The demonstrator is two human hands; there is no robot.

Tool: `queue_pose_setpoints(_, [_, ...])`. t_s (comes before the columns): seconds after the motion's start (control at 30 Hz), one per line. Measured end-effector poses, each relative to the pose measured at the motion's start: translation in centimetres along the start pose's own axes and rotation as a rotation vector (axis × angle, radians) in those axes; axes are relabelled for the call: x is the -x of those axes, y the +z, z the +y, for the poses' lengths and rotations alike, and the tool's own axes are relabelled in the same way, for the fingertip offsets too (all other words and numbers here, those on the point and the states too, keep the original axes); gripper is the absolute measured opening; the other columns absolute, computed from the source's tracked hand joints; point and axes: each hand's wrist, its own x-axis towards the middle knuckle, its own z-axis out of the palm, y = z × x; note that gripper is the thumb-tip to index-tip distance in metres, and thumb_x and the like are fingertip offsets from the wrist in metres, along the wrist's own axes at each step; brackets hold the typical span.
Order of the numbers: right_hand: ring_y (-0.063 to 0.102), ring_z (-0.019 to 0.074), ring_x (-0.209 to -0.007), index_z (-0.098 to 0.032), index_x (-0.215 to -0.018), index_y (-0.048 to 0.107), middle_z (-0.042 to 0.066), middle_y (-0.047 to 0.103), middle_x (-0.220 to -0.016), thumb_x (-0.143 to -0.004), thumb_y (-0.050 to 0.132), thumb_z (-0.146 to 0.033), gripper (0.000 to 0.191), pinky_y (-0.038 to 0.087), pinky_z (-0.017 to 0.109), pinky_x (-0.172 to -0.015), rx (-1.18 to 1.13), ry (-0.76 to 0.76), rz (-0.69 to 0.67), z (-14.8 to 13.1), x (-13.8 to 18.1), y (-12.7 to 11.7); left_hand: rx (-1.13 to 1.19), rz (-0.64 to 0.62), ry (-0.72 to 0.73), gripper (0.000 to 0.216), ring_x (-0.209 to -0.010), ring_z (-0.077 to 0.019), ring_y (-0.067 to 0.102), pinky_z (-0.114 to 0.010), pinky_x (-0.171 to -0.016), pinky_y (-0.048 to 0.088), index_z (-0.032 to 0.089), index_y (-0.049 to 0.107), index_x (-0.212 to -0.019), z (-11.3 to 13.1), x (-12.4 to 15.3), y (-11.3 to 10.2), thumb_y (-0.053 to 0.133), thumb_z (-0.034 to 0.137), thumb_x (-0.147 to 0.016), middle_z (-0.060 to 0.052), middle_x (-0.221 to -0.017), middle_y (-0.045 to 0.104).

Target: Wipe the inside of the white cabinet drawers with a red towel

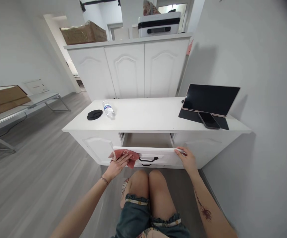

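A white drawer (163, 156) with a dark curved handle (148, 159) is pulled partway out of the low cabinet. At the left end of its front, my left hand (120, 164) holds a red cloth (133, 158) flat against the panel, the cloth folded over the top edge. My right hand (186, 158) grips the top edge at the drawer's right corner, thumb and fingers on either side. The part of the inside that shows is a bare light grey bottom (147, 140).
On the cabinet top (145, 114) lie a black round object (94, 114) and a water bottle (108, 109). A propped tablet (210, 99) and a phone (208, 120) are at the right. A wall (265, 132) borders the right side. My knees (148, 180) are just below the drawer.
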Motion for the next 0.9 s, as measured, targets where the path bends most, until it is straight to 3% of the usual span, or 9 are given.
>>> queue_pose_setpoints(0.1, [0.058,0.0238,-0.09,-0.02,-0.09,0.071,0.008,0.065,-0.094,-0.072,0.059,-0.067,0.051,0.046,0.037,-0.08,-0.006,0.0,0.002,-0.1,0.0,0.0,0.06,0.037,0.0,0.039,-0.14,-0.0197,0.029,-0.04,-0.107,0.038,0.014,0.053,-0.129,1.1,-1.2,0.3,0.032,0.012,-0.095,-0.011,-0.143,0.048])
queue_pose_setpoints(0.27, [0.058,0.0239,-0.092,-0.02,-0.091,0.07,0.008,0.065,-0.097,-0.073,0.059,-0.066,0.051,0.047,0.037,-0.08,-0.013,0.0,0.005,-0.2,0.1,0.1,0.176,0.073,-0.001,0.033,-0.139,-0.0205,0.032,-0.043,-0.108,0.038,0.015,0.059,-0.117,4.0,-4.8,0.1,0.034,0.015,-0.096,-0.013,-0.141,0.05])
queue_pose_setpoints(0.47, [0.059,0.0243,-0.093,-0.02,-0.09,0.07,0.009,0.064,-0.098,-0.072,0.059,-0.067,0.052,0.049,0.037,-0.079,-0.015,0.005,-0.007,-0.3,0.1,0.0,0.17,0.074,-0.031,0.038,-0.141,-0.0181,0.027,-0.039,-0.109,0.036,0.019,0.053,-0.128,7.4,-8.8,0.4,0.035,0.013,-0.095,-0.006,-0.147,0.044])
queue_pose_setpoints(0.9, [0.06,0.0247,-0.09,-0.019,-0.088,0.068,0.01,0.065,-0.094,-0.07,0.056,-0.073,0.058,0.049,0.038,-0.077,-0.008,-0.017,0.007,-1.1,0.1,0.0,0.09,0.1,0.031,0.027,-0.143,-0.0165,0.023,-0.037,-0.113,0.031,0.023,0.062,-0.107,10.7,-14.5,-2.1,0.04,0.016,-0.094,0.003,-0.154,0.03])
